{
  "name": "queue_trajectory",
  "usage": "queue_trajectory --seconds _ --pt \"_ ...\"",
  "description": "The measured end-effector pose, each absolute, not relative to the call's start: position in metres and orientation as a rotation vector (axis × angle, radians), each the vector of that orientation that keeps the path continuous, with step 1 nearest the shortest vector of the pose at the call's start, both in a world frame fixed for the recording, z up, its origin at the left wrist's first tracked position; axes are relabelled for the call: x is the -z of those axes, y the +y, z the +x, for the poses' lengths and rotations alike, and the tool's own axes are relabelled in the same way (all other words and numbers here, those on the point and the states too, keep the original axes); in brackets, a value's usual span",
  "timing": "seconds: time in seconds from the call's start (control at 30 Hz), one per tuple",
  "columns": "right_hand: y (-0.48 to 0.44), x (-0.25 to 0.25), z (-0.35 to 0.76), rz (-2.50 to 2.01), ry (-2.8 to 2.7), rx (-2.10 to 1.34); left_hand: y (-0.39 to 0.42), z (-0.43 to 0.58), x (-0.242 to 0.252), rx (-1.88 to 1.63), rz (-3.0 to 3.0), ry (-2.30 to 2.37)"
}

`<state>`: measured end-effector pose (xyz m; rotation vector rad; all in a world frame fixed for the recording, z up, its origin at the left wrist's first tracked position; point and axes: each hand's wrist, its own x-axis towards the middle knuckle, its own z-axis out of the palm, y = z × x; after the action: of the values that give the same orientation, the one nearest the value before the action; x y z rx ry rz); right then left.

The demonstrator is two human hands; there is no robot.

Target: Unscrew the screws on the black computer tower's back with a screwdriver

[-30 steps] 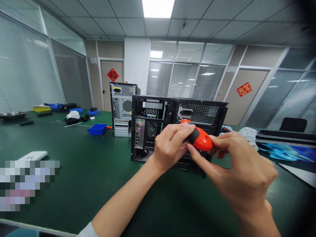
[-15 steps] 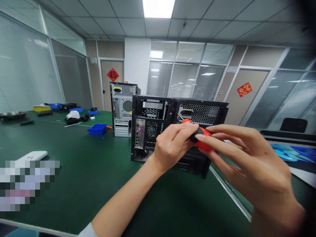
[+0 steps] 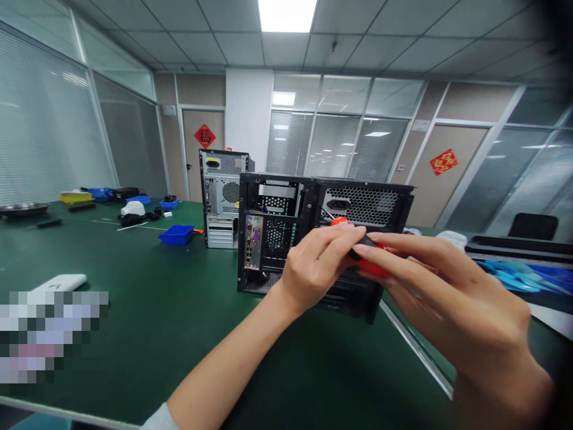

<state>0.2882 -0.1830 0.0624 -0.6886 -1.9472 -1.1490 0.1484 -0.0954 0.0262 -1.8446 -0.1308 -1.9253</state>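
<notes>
A screwdriver (image 3: 376, 269) with a red and black handle is gripped by both of my hands. My left hand (image 3: 308, 266) wraps the front of the handle near the shaft. My right hand (image 3: 452, 286) pinches the rear of the handle between thumb and fingers. The thin shaft points up and left, its tip at the lower left of the power supply (image 3: 356, 204) on a black computer case (image 3: 310, 194). Whether the tip sits in a screw I cannot tell. The case's back faces me, with a port panel (image 3: 253, 242) on its left; my hands hide its lower right.
Behind on the left stands a second computer tower (image 3: 224, 197). A blue tray (image 3: 176, 235) lies left of it on the green table (image 3: 134, 322). Farther left are cables and a white object (image 3: 133, 208). Light-blue items (image 3: 510, 275) lie at the right.
My right hand's fingers have shifted along the screwdriver handle and closed in, covering more of it. My left hand has barely moved, and the computer case stays put.
</notes>
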Motion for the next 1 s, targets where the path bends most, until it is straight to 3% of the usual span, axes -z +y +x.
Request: queue_trajectory --seconds 1.0 --pt "-0.1786 -0.0558 0.2881 -0.720 -1.942 1.094 -0.0872 0.1475 -0.0220 1.966 -1.846 -0.077"
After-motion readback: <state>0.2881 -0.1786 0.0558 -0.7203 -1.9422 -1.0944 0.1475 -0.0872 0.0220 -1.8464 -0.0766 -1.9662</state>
